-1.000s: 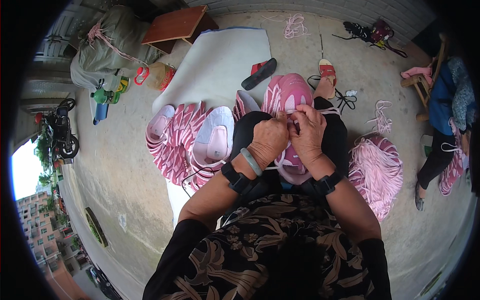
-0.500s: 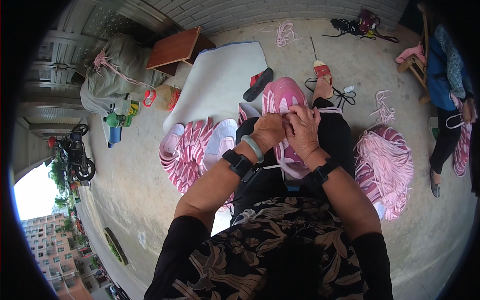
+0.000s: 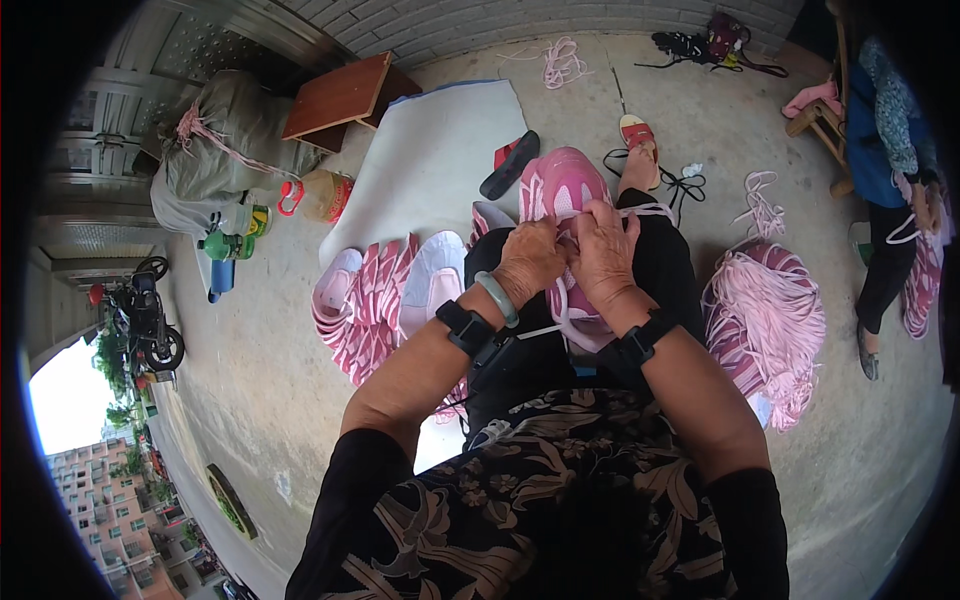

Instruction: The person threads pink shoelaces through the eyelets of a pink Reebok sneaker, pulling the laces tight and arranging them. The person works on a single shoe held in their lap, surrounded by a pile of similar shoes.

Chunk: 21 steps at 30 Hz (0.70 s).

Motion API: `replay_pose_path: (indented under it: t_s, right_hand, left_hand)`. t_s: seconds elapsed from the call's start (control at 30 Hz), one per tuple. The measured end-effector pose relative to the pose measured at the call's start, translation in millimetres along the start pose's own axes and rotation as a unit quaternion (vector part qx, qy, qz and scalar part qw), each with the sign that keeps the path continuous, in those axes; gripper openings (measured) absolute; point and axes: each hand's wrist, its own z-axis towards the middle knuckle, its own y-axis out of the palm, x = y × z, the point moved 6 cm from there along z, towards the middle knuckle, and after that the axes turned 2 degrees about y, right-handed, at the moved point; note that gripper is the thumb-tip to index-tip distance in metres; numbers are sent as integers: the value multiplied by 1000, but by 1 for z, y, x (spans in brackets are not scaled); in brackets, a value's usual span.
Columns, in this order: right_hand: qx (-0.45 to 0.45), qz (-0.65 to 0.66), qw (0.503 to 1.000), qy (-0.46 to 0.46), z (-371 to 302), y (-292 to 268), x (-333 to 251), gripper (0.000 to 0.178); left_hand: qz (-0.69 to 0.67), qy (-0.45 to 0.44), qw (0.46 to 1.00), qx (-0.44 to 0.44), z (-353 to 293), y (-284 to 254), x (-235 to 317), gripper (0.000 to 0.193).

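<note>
A pink sports shoe (image 3: pixel 566 178) rests across my lap with its toe pointing away from me. My left hand (image 3: pixel 528 258) is closed at the shoe's lacing, fingertips pinched on a thin pale shoelace (image 3: pixel 652 210). Facing it, my right hand (image 3: pixel 602 258) bends its fingers over the other side of the opening and grips the lace too. The two hands' fingertips almost meet, and they hide most of the eyelets. A loose lace end trails right over my knee. The shoe's heel end (image 3: pixel 582 330) shows below my wrists.
Stacked pink shoe uppers (image 3: pixel 365 305) lie at my left. Another pile (image 3: pixel 765 325), covered in pink laces, lies at my right. Beyond are a white sheet (image 3: pixel 430 150), a dark slipper (image 3: pixel 510 168) and a wooden box (image 3: pixel 335 100). Another person (image 3: pixel 890 190) sits at far right holding pink uppers.
My left hand has shifted slightly left, its fist loosening into a pinch. My right fingers have edged along the shoe's opening. The whole view has moved a little.
</note>
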Motion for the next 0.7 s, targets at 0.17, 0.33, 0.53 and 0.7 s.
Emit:
replay_pose_path:
  t_s: [0.17, 0.33, 0.53, 0.7]
  right_hand:
    - [6, -8, 1000, 4, -4, 3, 0, 31]
    - [12, -16, 999, -33, -6, 2, -5, 33]
    - [30, -3, 998, -53, -10, -2, -9, 35]
    - [35, -50, 994, -89, -13, -5, -15, 32]
  left_hand:
    - [-12, -9, 999, 32, -8, 0, -6, 23]
    - [-28, 19, 997, 69, -13, -4, -6, 24]
    - [-15, 46, 997, 51, -14, -5, 1, 23]
    - [-28, 80, 996, 21, -9, -3, -2, 17]
